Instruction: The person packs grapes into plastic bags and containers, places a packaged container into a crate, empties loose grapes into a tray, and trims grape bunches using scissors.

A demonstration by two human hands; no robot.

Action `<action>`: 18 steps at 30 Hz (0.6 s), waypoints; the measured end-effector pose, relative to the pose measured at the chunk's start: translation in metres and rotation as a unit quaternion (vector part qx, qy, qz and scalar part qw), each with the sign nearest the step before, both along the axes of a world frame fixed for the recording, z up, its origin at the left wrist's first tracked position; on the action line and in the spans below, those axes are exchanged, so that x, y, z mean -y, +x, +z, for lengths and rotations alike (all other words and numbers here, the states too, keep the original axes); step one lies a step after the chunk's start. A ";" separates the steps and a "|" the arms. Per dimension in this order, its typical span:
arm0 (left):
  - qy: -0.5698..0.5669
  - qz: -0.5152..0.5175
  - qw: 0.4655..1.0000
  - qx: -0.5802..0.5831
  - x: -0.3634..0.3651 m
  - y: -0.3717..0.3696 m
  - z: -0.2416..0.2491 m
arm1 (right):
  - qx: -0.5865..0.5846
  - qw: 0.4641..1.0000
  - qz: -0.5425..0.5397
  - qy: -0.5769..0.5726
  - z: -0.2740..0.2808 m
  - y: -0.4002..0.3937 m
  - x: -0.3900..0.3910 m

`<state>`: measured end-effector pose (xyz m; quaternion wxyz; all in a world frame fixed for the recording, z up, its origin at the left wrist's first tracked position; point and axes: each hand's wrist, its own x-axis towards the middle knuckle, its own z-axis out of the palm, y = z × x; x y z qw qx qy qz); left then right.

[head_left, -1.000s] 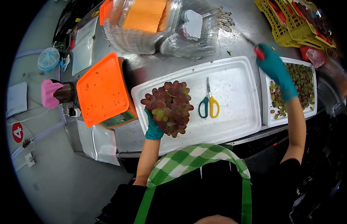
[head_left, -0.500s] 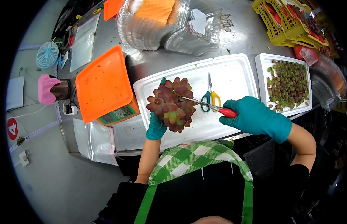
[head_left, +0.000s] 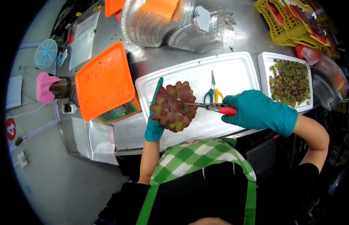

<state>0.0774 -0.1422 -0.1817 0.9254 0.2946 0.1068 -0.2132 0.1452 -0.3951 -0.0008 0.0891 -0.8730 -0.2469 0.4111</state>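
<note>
A bunch of reddish-green grapes (head_left: 174,107) rests in my gloved left hand (head_left: 155,127), above the white foam tray (head_left: 238,69). Most of that hand's fingers are hidden behind the fruit; one digit points up along its left side. My gloved right hand (head_left: 259,112) grips red-handled snips (head_left: 227,110), whose blades reach the right side of the bunch, tips among the grapes. Behind the snips, scissors (head_left: 218,94) with one teal and one yellow handle lie on the tray.
An orange-topped scale (head_left: 105,82) stands left of the tray. Loose grapes fill a smaller white box (head_left: 264,71) on the right. Clear plastic containers (head_left: 197,35) are stacked at the back, a yellow crate (head_left: 290,32) at the back right. Plastic bags (head_left: 93,140) lie at the front left.
The grape bunch has turned a little and shifted slightly right in my left hand. The snips now lie more level, with their blades further into the bunch's right side.
</note>
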 end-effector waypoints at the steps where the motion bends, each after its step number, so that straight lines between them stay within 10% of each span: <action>1: 0.002 0.002 1.000 -0.002 -0.001 -0.001 -0.001 | 0.004 1.000 0.008 -0.003 0.000 -0.001 -0.001; 18: 0.040 0.000 0.999 0.006 0.002 -0.006 0.001 | 0.035 0.998 -0.012 0.046 0.017 -0.013 -0.001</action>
